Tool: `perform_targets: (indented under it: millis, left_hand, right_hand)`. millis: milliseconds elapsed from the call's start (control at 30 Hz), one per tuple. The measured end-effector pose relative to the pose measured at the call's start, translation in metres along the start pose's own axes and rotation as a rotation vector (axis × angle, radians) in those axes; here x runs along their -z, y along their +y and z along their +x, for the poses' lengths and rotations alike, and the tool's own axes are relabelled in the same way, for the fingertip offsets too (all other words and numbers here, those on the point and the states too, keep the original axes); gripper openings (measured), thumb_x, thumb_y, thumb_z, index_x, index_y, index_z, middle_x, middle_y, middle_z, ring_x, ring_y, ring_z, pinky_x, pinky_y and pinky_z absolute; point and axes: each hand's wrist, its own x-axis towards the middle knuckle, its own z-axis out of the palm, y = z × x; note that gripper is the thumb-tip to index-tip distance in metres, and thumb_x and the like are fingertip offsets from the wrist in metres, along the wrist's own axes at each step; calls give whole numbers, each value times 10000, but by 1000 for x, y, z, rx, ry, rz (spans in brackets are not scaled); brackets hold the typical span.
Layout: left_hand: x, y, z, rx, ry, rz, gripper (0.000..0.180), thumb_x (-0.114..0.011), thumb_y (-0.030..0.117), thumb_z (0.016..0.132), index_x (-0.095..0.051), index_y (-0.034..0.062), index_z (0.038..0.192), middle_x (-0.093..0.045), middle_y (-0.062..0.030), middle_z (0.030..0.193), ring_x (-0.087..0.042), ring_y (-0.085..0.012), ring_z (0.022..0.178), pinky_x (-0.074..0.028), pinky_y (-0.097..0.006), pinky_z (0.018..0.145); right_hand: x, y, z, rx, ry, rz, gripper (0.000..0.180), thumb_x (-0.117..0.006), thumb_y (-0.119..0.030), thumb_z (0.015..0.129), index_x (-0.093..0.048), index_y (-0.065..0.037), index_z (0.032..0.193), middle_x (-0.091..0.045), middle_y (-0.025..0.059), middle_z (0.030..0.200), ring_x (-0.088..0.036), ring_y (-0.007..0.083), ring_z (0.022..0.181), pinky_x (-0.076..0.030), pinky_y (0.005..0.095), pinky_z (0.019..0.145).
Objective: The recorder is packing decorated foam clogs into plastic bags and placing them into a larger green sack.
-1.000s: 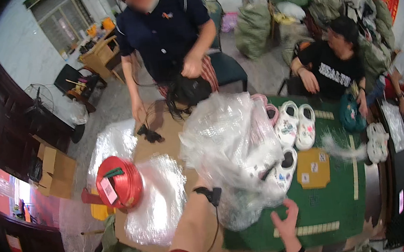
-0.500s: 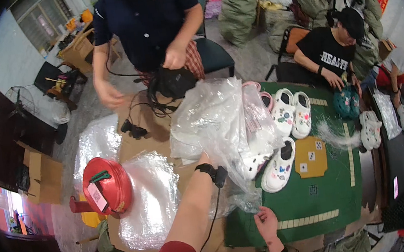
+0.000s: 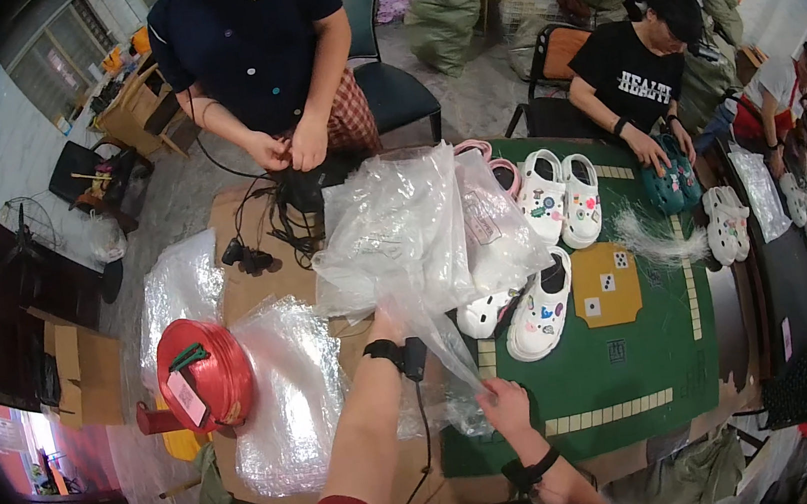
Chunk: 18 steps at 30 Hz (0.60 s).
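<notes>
The bench (image 3: 453,494) fills the lower middle of the frame, its right part covered by a green game mat (image 3: 654,362). A standing co-worker (image 3: 259,58) is at its far edge, upper left of centre, both hands now brought together. Silvery plastic sheets (image 3: 290,437) spread left of the person's left forearm. In the middle of the frame lies the work in hand, a loose pile of clear plastic bags (image 3: 389,218); from its near side a strip of clear plastic film (image 3: 443,343) runs down to the right. Left of the sheets, a round red roll (image 3: 207,372) sits tilted. Right of the pile, a white clog (image 3: 540,311) with charms lies on the mat, below an upright white pair (image 3: 558,201).

The left hand (image 3: 391,318) is at the pile's near edge, partly under film; whether its fingers grip cannot be told. The right hand (image 3: 506,406), apart from the plastic a second ago, now has its fingers narrowed, pinching the film. That stretches the strip taut between pile and hand, so the plastic seems to be under control at the right, at least.
</notes>
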Motion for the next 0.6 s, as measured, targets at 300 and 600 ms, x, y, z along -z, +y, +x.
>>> perform_targets:
  millis: [300, 600]
  left_hand:
    - [-34, 73, -87, 207, 287, -300, 350, -620, -8, 835, -585, -1, 1183, -636, -106, 1062, -625, -239, 961, -539, -377, 811]
    - [83, 104, -211, 160, 79, 207, 432, -755, 64, 708, -634, -41, 1109, -676, -86, 998, -630, -189, 875, -521, -331, 763]
  right_hand:
    - [82, 84, -85, -75, 435, 327, 138, -608, 30, 729, -600, -34, 851, -631, 98, 965, -592, 261, 974, -454, 346, 883]
    - [207, 136, -100, -9, 574, 40, 80, -559, -20, 754, -573, -21, 833, -578, 63, 792, -544, 178, 775, -445, 305, 734]
